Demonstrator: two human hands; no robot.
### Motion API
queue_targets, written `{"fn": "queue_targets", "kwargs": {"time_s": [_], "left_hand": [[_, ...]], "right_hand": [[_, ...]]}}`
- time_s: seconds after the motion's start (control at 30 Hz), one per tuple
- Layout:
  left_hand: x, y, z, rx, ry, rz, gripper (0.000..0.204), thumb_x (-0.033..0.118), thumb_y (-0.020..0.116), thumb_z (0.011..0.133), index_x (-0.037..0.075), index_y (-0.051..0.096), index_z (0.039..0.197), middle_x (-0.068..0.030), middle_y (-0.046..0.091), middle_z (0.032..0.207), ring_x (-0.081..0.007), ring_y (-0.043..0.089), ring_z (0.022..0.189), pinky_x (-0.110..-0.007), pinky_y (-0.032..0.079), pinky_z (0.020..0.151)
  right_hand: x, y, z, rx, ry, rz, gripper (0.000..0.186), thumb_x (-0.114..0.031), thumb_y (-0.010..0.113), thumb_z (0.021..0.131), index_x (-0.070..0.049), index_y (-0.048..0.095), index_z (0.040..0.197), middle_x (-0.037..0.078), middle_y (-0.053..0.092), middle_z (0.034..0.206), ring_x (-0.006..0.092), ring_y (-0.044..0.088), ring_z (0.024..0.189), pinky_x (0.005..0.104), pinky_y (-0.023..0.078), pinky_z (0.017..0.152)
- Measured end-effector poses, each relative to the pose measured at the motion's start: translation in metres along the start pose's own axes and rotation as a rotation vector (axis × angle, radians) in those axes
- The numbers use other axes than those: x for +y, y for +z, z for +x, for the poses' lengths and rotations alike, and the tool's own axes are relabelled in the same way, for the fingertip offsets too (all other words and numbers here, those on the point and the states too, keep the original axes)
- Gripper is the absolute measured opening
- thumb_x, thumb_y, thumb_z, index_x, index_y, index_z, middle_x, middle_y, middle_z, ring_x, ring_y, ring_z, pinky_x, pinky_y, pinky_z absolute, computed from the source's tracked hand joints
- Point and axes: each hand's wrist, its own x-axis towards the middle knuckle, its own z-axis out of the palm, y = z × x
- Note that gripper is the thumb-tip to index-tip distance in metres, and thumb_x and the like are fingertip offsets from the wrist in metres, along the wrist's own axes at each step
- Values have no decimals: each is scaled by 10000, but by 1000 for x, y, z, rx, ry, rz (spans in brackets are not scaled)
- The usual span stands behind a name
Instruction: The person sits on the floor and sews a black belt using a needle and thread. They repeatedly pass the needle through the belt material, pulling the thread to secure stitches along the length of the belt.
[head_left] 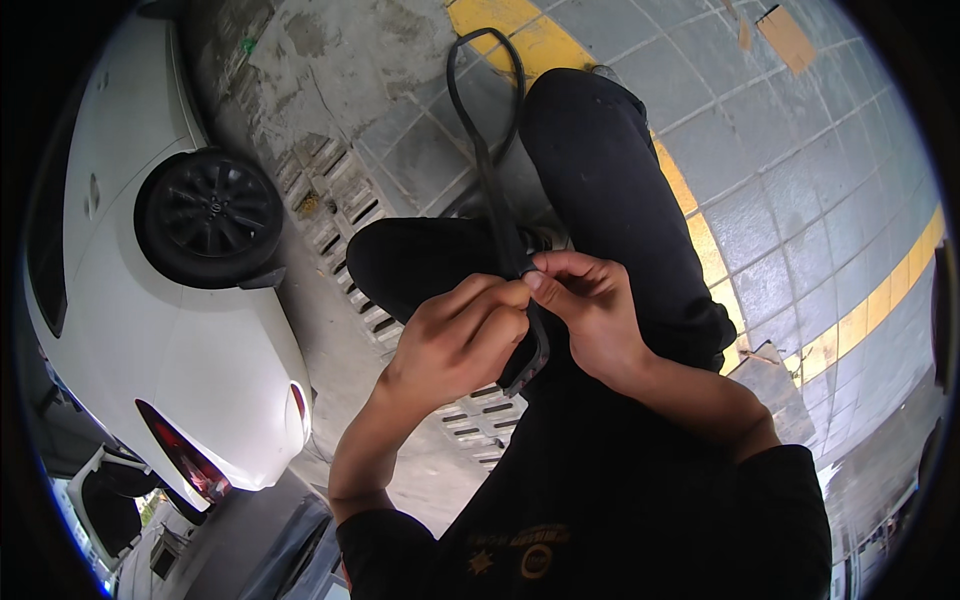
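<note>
1. While both hands meet at the middle of the view, the thing they work on is a thin black rubber strip (pixel 492 165), maybe a belt or a seal, can't tell which. It sits right over the person's lap, between the two knees
2. Far left there's a white car (pixel 200 340) with a black wheel (pixel 208 217) and a red tail light (pixel 180 455), well apart from the hands. Just right of it a metal drain grate (pixel 335 205) runs diagonally down the concrete floor and passes under the legs
3. Left hand (pixel 460 335) is curled shut, fingers clamped on the strip near its lower end, thumb side pressed up against the other hand
4. The strip's long axis runs nearly top to bottom, leaning a bit left at the top. Up there it opens into a narrow loop lying on the floor, and the lower end pokes out below the hands, bent slightly
5. Right hand (pixel 590 305) pinches the strip too, fingertips closed on it and touching the left hand's fingers
6. Black trousered legs (pixel 600 170) sit behind the strip, the right knee hiding part of the floor. Further right, yellow painted lines (pixel 860 315) cross grey tiles
</note>
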Motion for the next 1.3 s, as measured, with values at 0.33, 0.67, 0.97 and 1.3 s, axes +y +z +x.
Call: {"fn": "queue_targets", "kwargs": {"time_s": [0.33, 0.67, 0.97, 1.3], "left_hand": [[10, -2, 3, 114, -185, -137, 230, -97, 673, 693, 27, 493, 766, -84, 607, 830, -230, 609, 705, -299, 504, 578], [17, 25, -7, 499, -579, -656, 308, -122, 684, 737, -8, 514, 967, -98, 508, 974, -125, 605, 788, -227, 520, 700], [26, 35, -11, 402, -645, -541, 244, 22, 684, 802, -8, 535, 993, -107, 617, 876, -162, 654, 791, -261, 531, 718], [12, 44, -8, 113, -831, -356, 247, 156, 721, 807, 25, 580, 964, -79, 659, 706, -198, 679, 633, -274, 531, 573]], "right_hand": [[-7, 4, -3, -20, -102, -45, 76, -11, 669, 850, 38, 661, 907, 21, 649, 778, 32, 544, 697, 193, 451, 621], [-7, -5, 2, -60, -150, -7, 94, -32, 675, 855, 2, 662, 942, 9, 654, 827, 42, 570, 755, 184, 456, 682], [-17, -9, 4, -145, 178, 269, 154, -73, 660, 873, -8, 648, 1011, 8, 655, 869, 50, 579, 789, 199, 458, 731], [-33, -18, 52, -143, 308, -224, 296, -89, 716, 807, 45, 607, 1048, 45, 632, 864, 96, 593, 784, 225, 478, 697]]}}
